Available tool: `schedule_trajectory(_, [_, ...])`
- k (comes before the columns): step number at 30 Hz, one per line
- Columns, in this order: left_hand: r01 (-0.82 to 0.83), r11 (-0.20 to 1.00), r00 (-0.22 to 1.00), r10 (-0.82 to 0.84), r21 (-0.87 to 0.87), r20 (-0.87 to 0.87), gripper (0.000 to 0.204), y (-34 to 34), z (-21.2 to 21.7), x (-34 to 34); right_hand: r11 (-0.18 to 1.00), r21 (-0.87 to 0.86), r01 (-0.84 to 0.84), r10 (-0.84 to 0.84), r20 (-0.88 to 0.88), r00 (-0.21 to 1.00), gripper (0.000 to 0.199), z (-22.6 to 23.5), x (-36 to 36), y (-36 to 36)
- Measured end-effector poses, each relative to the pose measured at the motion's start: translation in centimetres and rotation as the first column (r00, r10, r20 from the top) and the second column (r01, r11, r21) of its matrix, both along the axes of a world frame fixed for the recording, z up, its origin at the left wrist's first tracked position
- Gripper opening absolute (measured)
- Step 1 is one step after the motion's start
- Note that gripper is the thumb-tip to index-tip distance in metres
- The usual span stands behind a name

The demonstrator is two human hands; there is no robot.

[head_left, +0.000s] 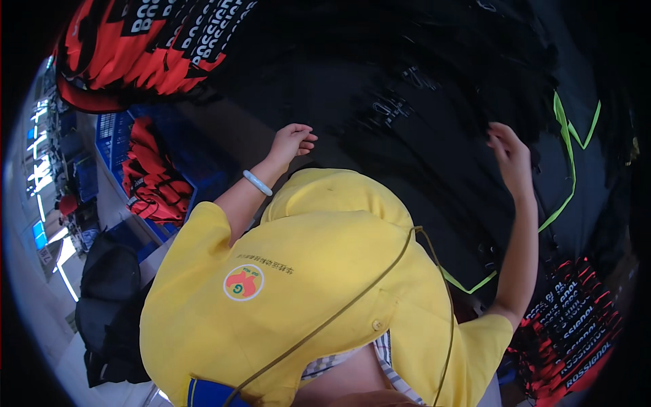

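Hovering with the left hand (293,142) left of and nearer than the silvery clips (391,108), curling the fingers loosely, seemingly released. Hanging the right hand (510,152) right of the clips, bending those fingers too, but not being able to tell whether gripping anything dark. Seeing black fabric (434,156) spreading beneath the clips; ideally handling it gently, feeling for edges before pulling, not snagging the clips or dragging the green strip (562,115) trailing right of them. Farther off, spotting red-and-black pieces (149,54) stacked left of the clips.
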State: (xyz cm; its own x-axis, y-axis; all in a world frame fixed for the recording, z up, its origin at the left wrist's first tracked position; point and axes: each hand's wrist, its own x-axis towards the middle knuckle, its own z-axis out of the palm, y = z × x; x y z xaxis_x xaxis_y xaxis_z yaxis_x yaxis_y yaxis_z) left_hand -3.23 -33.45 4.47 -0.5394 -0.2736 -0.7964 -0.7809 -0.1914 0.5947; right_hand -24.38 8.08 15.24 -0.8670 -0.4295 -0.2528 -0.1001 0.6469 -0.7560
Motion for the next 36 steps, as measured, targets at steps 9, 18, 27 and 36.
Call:
schedule_trajectory(9, [-0.075,0.98,0.997,0.08,0.184,-0.021,0.018,-0.4,1.1,-0.4,0.922,0.321,0.216,0.123,-0.772,0.624,0.049,-4.5,-11.5,-11.5])
schedule_trajectory(18, [0.246,0.925,0.96,-0.189,0.291,-0.208,0.026,1.9,5.4,-7.6,0.926,0.377,0.028,0.183,-0.51,0.84,0.02,-0.9,-10.7,-9.6])
schedule_trajectory(27, [0.217,0.504,0.916,0.19,0.836,-0.353,0.041,8.8,13.0,-14.1,0.986,-0.136,0.101,-0.09,0.086,0.992,0.017,8.6,7.9,-12.5])
schedule_trajectory(36, [0.169,0.833,0.783,0.212,0.527,-0.585,0.011,5.2,14.1,-11.4,0.95,0.169,0.262,-0.136,-0.531,0.836,0.053,5.5,14.0,-10.2])
